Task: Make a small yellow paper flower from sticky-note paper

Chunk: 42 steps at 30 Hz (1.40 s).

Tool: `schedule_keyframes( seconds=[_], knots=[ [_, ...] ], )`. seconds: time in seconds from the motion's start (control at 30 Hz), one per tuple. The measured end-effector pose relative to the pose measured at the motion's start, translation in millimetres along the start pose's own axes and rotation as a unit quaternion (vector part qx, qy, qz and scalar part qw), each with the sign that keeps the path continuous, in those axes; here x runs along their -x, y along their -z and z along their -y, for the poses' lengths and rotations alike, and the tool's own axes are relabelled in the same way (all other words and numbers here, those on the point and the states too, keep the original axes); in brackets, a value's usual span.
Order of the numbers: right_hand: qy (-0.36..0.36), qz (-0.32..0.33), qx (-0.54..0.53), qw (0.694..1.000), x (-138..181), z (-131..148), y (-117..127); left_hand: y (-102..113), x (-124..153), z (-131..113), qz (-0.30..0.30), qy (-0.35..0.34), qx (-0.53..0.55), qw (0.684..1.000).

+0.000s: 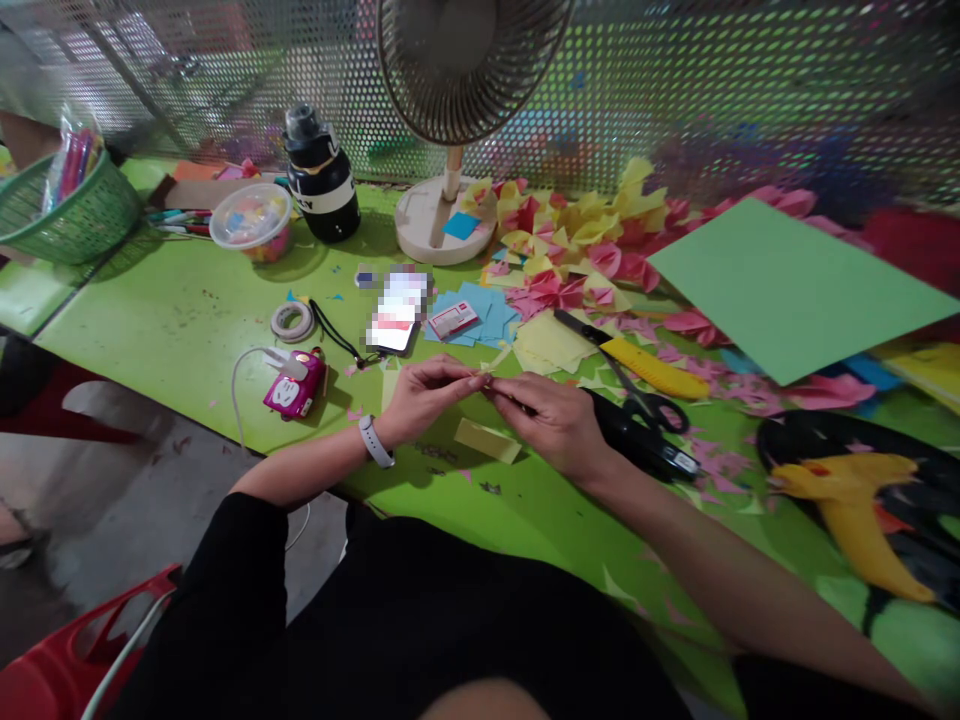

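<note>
My left hand (427,395) and my right hand (551,418) meet above the green table (172,310), fingers pinched together on a small folded piece of yellow paper (491,372). A white band sits on my left wrist. A yellow paper strip (487,440) lies on the table just below my hands. Black-handled scissors (637,395) and a yellow utility knife (656,370) lie right of my right hand, with a black stapler (645,445) beside it.
Yellow and pink folded papers (570,245) are heaped at the back, by a fan (450,120), a green sheet (787,285), blue squares (472,310), a phone (397,310), a tape roll (292,320), a pink device (296,385), a black bottle (322,175), a tub (251,220), a green basket (71,215).
</note>
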State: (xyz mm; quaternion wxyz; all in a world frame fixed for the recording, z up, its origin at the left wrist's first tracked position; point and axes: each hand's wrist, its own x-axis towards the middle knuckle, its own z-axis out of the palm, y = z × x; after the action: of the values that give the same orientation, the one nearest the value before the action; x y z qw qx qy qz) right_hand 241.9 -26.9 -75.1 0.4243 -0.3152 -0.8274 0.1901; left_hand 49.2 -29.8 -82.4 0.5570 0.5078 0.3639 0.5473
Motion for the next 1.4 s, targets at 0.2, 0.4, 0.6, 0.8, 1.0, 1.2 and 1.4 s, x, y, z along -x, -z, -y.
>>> schedule_keyframes(
  seconds=[0.2,0.4,0.6,0.8,1.0,1.2,1.4],
  knots=[
    [0.017,-0.004,0.024,1.000,1.0,0.3,-0.4,0.3,0.3,3.4,-0.004,0.014,0.017,1.000],
    [0.001,0.017,-0.010,1.000,1.3,-1.6,0.9,1.1,-1.0,4.4,0.006,0.022,0.029,0.999],
    [-0.045,0.028,-0.025,0.998,-0.2,4.6,-1.2,2.0,-1.2,2.3,-0.007,-0.002,0.006,1.000],
    [-0.115,0.057,-0.042,0.991,0.3,9.1,-2.3,1.8,0.4,0.7,-0.020,-0.032,-0.047,0.998],
    [-0.131,0.064,-0.083,0.986,0.4,4.9,-2.1,0.9,0.5,-0.3,-0.018,-0.030,-0.057,0.998],
    [-0.136,0.072,-0.094,0.984,-0.5,5.5,-2.2,1.5,0.5,1.8,-0.015,-0.034,-0.059,0.998],
    [-0.135,0.092,-0.110,0.980,-2.0,3.7,0.2,2.0,0.1,1.2,-0.003,-0.023,-0.044,0.999]
  ],
)
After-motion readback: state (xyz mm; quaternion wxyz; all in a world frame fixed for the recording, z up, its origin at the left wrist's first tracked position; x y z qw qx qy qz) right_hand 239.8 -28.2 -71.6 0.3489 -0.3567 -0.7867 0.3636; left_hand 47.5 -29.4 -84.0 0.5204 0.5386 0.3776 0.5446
